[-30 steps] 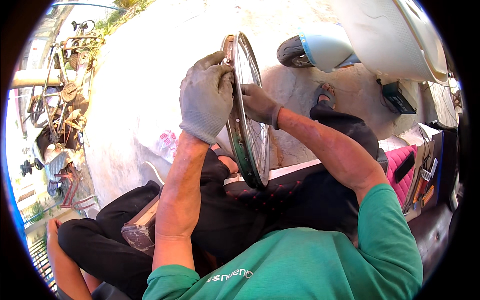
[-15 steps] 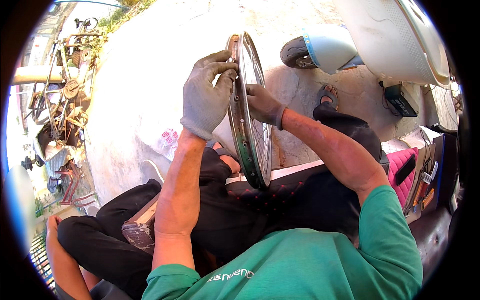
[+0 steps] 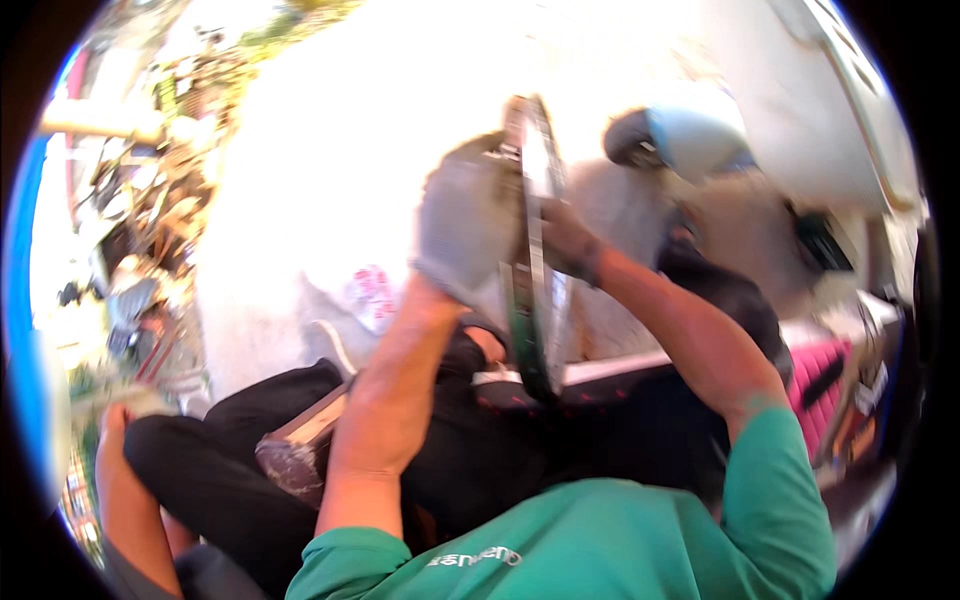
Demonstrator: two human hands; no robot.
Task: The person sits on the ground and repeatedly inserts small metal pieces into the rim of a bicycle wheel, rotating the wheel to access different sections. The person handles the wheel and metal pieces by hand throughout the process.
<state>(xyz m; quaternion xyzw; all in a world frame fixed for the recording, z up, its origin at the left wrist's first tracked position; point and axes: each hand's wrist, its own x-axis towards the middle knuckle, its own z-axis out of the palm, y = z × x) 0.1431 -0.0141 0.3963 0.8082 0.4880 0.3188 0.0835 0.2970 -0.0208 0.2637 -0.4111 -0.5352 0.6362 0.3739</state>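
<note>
A bare bicycle wheel [image 3: 530,330], metal with a dark greenish stretch low on its rim and no tyre, stands nearly edge-on in front of me. Its lower edge comes down at my lap. My left hand [image 3: 462,215], in a grey work glove, is closed at the rim's left side, fingers toward the top. On the other side my gloved right hand [image 3: 568,240] is closed against the wheel by the spokes. Motion smears both hands and the wheel, so the fingertips are unclear.
A white and pale-blue scooter [image 3: 700,130] stands ahead right, with a black box [image 3: 822,240] near it. Bicycle parts and scrap [image 3: 150,220] pile up at left. Another person's knee [image 3: 165,450] is close on my left. A pink quilted pad [image 3: 818,375] lies at right.
The whole view has shifted, so hands, wheel and surroundings appear further right and lower. The left hand's fingers, spread along the rim before, now look closer together. Both hands stay at the wheel.
</note>
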